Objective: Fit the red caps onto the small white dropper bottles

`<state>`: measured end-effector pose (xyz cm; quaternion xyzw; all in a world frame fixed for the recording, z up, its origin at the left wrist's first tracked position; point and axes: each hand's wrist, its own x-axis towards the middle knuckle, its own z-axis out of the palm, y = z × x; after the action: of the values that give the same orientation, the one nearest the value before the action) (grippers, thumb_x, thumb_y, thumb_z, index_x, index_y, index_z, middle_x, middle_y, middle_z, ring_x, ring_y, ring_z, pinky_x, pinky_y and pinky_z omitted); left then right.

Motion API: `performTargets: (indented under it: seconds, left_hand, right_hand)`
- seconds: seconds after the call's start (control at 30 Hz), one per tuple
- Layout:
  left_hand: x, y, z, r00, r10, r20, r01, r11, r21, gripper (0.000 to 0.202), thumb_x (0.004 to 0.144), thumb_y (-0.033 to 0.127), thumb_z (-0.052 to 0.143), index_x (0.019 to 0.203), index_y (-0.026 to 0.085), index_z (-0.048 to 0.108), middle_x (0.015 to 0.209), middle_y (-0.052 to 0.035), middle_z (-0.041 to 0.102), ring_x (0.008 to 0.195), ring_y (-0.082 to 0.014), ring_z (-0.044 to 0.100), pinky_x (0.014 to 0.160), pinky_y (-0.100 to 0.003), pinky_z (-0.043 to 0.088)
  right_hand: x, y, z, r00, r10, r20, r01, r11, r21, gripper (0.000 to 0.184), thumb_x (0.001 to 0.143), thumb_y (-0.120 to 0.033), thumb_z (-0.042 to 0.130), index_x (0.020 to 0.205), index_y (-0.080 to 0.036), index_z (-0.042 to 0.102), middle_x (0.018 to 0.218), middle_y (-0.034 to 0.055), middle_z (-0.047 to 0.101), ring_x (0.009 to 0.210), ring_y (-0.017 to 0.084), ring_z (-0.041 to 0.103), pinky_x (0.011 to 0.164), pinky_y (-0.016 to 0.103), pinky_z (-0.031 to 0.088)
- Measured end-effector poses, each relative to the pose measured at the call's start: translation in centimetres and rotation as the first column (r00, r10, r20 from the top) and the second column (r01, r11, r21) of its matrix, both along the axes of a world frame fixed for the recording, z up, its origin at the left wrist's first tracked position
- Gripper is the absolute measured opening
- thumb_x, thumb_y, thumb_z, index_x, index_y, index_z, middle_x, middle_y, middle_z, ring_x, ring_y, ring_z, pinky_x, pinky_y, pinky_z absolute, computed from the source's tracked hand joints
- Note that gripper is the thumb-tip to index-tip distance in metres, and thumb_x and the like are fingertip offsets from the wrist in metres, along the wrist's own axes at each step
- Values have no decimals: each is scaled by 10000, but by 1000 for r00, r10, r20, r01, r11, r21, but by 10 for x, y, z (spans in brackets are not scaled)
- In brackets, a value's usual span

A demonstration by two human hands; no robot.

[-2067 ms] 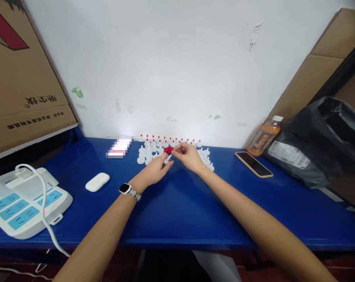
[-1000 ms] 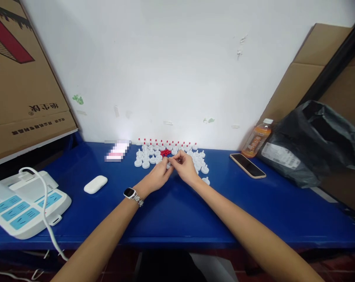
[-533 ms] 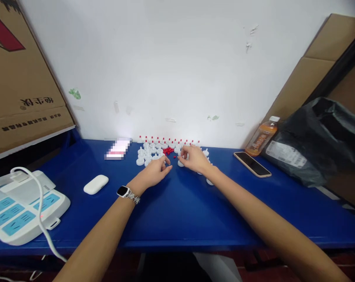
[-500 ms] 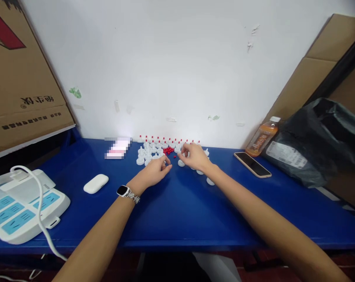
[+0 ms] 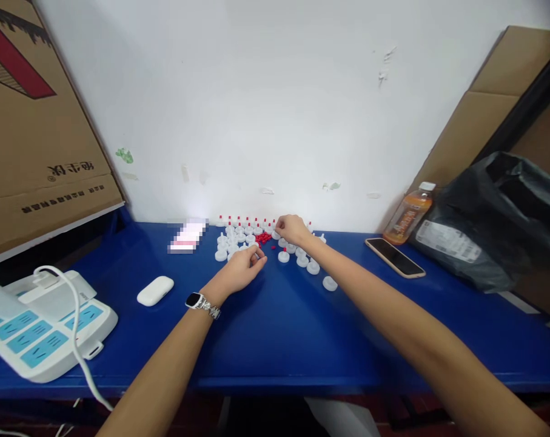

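Observation:
My left hand [image 5: 242, 268] hovers low over the blue table, fingers curled inward and thumb close to the index finger; what it holds, if anything, is hidden. It is nearest to a cluster of white round nozzle caps [image 5: 221, 255]. Behind the cluster, my right hand [image 5: 293, 229] reaches towards the back rows, thumb and index pinched; what lies between them cannot be made out. A pile of small red tips [image 5: 264, 238] lies between the hands, with one loose red tip [image 5: 273, 247] in front. One white nozzle cap with a red tip [image 5: 283, 256] stands below my right hand.
Red-tipped caps [image 5: 239, 223] stand in rows along the wall. More white caps [image 5: 313, 267] lie under my right forearm. A power strip [image 5: 51, 328], a white case [image 5: 155, 291] and a blurred bright item are left; a phone [image 5: 395, 257], drink bottle [image 5: 410, 213] and black bag [image 5: 479, 224] are right.
My right hand has moved back and slightly left, uncovering the red-tipped cap in front of it. My left hand has barely moved. The whole view has shifted slightly.

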<state>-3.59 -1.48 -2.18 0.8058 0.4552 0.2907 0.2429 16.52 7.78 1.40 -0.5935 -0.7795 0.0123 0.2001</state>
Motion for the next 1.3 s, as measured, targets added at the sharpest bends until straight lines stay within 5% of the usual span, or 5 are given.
performTargets:
  seconds: [0.37,0.57,1.0,1.17,1.3]
  left_hand:
    - [10,-4,-2,998,49,49,-55,991,123,309,989,472,408,1104,191,465,942,-64,602,841,-215,607,741,-341,461]
    - [7,-6,0,996,87,-25,-86,996,34,294,988,503,387,996,213,430,675,10,548,617,-197,557,578,-294,337]
    - [7,-5,-4,998,51,-34,-50,998,30,258,978,468,401,970,213,440,646,25,532,588,-184,536,577,-284,327]
    - [7,-6,-2,999,33,3,-33,999,13,246,975,460,412,978,216,440,638,37,523,564,-168,513,565,-280,320]
    - [10,-5,-5,1000,21,20,-21,1000,-4,257,972,466,426,969,209,447,641,38,518,558,-157,500,562,-277,321]
  right_hand:
    - [-18,-66,14,682,310,-663,-482,872,-88,233,820,-381,647,790,-153,681,717,36,707,659,150,630,619,255,460]
    - [-8,-41,3,973,202,-115,-209,976,-55,139,843,-242,614,819,-177,735,853,54,759,879,210,663,864,338,423]
    - [-17,-33,-8,954,128,271,-126,992,-24,132,823,-184,625,809,-166,755,870,116,755,969,271,643,945,409,338]
    - [-13,-44,-5,968,168,-185,-156,985,78,94,819,-207,641,769,-171,712,832,83,746,870,231,649,825,356,430]
    - [-11,-65,-12,664,244,-707,-258,962,90,119,814,-287,676,810,-169,692,773,46,728,694,164,641,677,285,478]
